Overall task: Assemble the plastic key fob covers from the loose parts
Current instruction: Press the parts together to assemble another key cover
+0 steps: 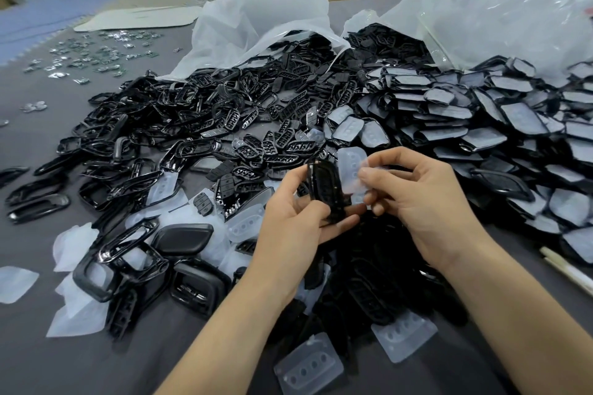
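Observation:
My left hand [295, 218] grips a black key fob cover piece [327, 192], held upright above the table. My right hand [414, 196] pinches a translucent white button pad [353, 170] and holds it against the right side of the black piece. A heap of glossy black frames [154, 125] lies at the left. Black button grilles [272, 144] sit in the middle, and black shells with pale film [481, 125] are piled at the right. More translucent pads [309, 365] lie near my forearms.
Two open clear plastic bags [256, 26] spill parts at the back of the grey table [38, 356]. Small shiny metal pieces [90, 58] are scattered far left. A pale stick [568, 269] lies at the right edge. Boxes and tables stand beyond.

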`<state>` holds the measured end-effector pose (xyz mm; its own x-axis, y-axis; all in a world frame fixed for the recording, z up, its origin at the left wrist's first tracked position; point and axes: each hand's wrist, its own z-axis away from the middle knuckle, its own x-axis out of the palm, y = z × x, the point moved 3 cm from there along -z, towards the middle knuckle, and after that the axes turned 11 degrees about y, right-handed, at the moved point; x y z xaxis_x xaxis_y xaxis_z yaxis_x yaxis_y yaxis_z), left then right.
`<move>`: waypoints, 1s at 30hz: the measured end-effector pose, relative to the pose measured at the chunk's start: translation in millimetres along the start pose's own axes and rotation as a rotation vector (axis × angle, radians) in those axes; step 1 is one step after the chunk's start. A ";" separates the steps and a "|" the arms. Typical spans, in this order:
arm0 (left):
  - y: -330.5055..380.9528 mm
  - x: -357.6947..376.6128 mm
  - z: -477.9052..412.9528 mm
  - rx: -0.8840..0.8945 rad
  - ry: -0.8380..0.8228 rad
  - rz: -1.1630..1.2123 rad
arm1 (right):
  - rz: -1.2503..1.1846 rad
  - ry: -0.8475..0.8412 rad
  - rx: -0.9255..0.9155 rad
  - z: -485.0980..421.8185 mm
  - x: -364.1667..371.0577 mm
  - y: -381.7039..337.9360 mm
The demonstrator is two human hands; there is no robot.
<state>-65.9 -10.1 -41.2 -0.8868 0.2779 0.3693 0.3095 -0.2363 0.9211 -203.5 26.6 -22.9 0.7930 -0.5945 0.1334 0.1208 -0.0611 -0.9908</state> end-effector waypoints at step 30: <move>-6.0 4.4 -0.4 -0.018 -0.049 0.008 | 0.311 0.056 -0.257 10.3 9.7 6.3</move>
<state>-71.8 -7.8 -45.2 -0.8663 0.3210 0.3828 0.3101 -0.2552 0.9158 -188.9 28.7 -27.6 0.7335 -0.6584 -0.1685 -0.2787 -0.0653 -0.9581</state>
